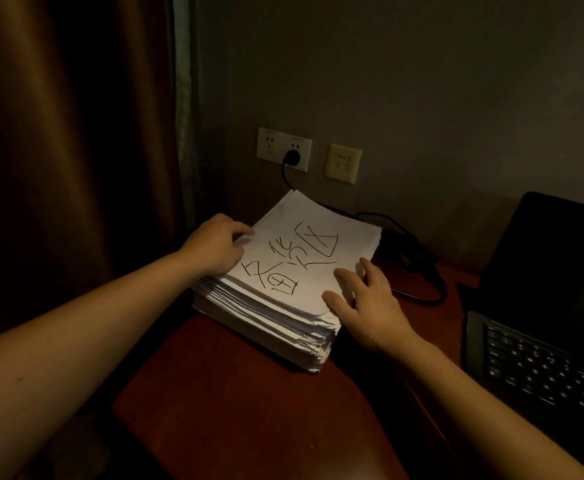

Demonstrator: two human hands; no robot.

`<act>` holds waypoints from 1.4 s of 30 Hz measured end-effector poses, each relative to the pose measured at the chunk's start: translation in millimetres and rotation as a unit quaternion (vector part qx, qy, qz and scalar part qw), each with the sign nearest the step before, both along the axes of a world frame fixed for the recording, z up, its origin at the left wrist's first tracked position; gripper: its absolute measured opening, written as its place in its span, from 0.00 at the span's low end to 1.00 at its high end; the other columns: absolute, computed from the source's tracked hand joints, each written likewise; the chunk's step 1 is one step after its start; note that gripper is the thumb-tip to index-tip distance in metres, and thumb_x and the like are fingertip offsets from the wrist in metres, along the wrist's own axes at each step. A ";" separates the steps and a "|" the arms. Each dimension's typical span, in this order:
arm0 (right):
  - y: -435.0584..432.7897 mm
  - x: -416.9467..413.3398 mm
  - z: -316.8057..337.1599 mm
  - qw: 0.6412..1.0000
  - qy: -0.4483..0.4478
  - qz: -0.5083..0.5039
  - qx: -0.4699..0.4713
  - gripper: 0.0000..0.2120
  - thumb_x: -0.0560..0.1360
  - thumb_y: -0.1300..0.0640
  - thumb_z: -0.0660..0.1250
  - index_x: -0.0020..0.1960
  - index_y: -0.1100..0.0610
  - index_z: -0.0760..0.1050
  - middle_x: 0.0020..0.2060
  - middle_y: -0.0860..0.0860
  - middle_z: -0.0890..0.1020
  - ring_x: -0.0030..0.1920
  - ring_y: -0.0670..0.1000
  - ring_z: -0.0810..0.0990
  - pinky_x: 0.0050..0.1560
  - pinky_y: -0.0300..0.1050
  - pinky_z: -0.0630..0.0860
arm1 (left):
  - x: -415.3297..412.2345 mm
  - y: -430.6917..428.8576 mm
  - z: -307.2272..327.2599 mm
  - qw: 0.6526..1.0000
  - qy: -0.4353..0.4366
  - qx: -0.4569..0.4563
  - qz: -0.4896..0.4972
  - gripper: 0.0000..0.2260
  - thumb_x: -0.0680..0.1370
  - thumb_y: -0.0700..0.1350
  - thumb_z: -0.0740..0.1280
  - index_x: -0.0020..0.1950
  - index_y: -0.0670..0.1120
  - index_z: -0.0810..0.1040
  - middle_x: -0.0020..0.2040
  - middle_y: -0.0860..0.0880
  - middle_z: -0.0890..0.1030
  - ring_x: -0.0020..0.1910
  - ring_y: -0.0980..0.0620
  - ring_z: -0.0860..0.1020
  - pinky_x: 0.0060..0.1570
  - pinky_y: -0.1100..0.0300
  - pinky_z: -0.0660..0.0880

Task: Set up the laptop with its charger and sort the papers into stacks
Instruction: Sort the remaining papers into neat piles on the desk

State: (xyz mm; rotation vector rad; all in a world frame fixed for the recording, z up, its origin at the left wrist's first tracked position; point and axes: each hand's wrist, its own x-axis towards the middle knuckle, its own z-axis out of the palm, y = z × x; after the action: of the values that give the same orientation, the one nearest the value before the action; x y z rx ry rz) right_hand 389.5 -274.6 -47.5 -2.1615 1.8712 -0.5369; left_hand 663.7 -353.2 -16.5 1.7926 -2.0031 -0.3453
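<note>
Bracing paper stack (294,258) at 12 o'clock, right hand (370,306) fingers flat, left hand (214,244) fingers curled, grip unclear; risks fanning sheets by pushing unevenly.

Top sheet of paper stack (304,258), centre of frame: large black handwritten characters, turned sideways, were not legible with certainty. Keys of laptop (540,368), lower right: marks were too small. Plates of wall sockets (276,143), upper centre: nothing readable.
</note>
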 end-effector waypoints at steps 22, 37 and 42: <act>85.7 -154.1 39.8 0.964 0.200 -0.129 0.118 0.43 0.71 0.22 0.46 0.79 0.43 0.56 0.79 0.49 0.58 0.80 0.56 0.49 0.76 0.63 0.49 | -206.0 82.3 25.9 0.947 -0.253 0.065 -0.186 0.30 0.81 0.67 0.54 0.80 0.55 0.59 0.78 0.45 0.65 0.75 0.42 0.63 0.71 0.42 0.62; 329.9 -423.7 25.9 0.910 0.179 -0.365 0.086 0.32 0.79 0.32 0.51 0.76 0.48 0.63 0.77 0.51 0.64 0.77 0.56 0.58 0.74 0.63 0.58 | -536.1 246.4 -4.6 0.853 -0.225 -0.089 -0.462 0.26 0.81 0.62 0.59 0.76 0.53 0.66 0.75 0.48 0.68 0.76 0.47 0.63 0.71 0.45 0.64; 390.1 -474.1 -1.6 0.848 0.134 -0.501 0.112 0.28 0.79 0.33 0.52 0.74 0.46 0.64 0.74 0.52 0.66 0.75 0.59 0.61 0.72 0.70 0.54 | -607.3 299.2 -20.9 0.838 -0.142 -0.052 -0.525 0.25 0.81 0.58 0.62 0.76 0.52 0.68 0.76 0.49 0.68 0.73 0.48 0.68 0.70 0.50 0.68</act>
State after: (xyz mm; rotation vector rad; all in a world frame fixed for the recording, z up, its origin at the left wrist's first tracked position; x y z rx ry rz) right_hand -84.7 115.5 -49.1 -0.9946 2.9684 -0.1342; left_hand 56.4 -54.0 -37.4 0.5155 -2.9956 -0.2677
